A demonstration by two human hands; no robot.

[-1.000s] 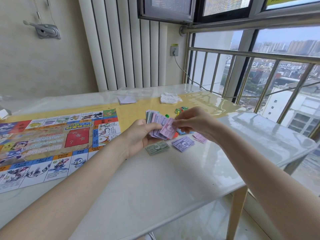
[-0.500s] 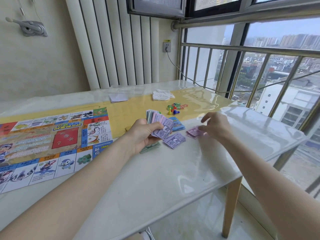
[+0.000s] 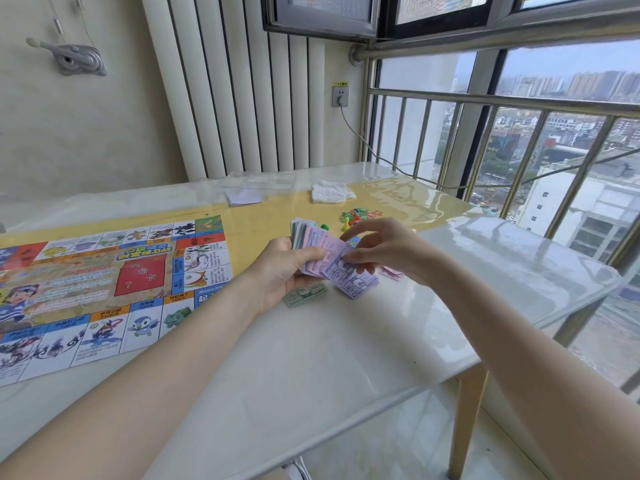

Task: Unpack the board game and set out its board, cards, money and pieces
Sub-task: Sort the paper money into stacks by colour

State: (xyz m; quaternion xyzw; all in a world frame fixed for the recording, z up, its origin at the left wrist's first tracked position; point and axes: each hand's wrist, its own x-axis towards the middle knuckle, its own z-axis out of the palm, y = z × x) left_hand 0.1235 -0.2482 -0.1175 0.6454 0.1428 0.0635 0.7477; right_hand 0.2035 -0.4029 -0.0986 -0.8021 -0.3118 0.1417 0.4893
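Money stack: left hand (image 3: 282,271) is gripping a fanned wad of play notes (image 3: 313,249) at centre frame, thumb curled over the top and fingers curled under, so the hand is clamped on the wad.
Right hand: right hand (image 3: 384,249) is meeting the wad from the right; its fingertips (image 3: 351,258) are pinching the top purple note (image 3: 337,263), closed on that note alone as far as can be judged.
Sorted piles: a green pile (image 3: 304,293) is lying just below the left hand, a purple pile (image 3: 356,284) just below the pinch, a pink pile (image 3: 393,271) is partly hiding under the right wrist, and a blue corner is peeking out behind the wad.
Board: game board (image 3: 104,289) is lying unfolded at left of frame, flat on the table (image 3: 346,358).
Pieces: coloured pawns and tokens (image 3: 353,218) are sitting just above the hands.
Risk 1: 2 notes are likely sticking together, so the pull could be dragging a second note onto the wrong pile.
Risk 2: the fan is looking loose, so a sharp tug could be spilling notes over the sorted piles and mixing colours.
Risk 3: the table cover is looking glossy and a window at upper centre is standing open, so light paper could be sliding or blowing off.
Risk 4: the right wrist is passing over the pink pile and could be scattering it.
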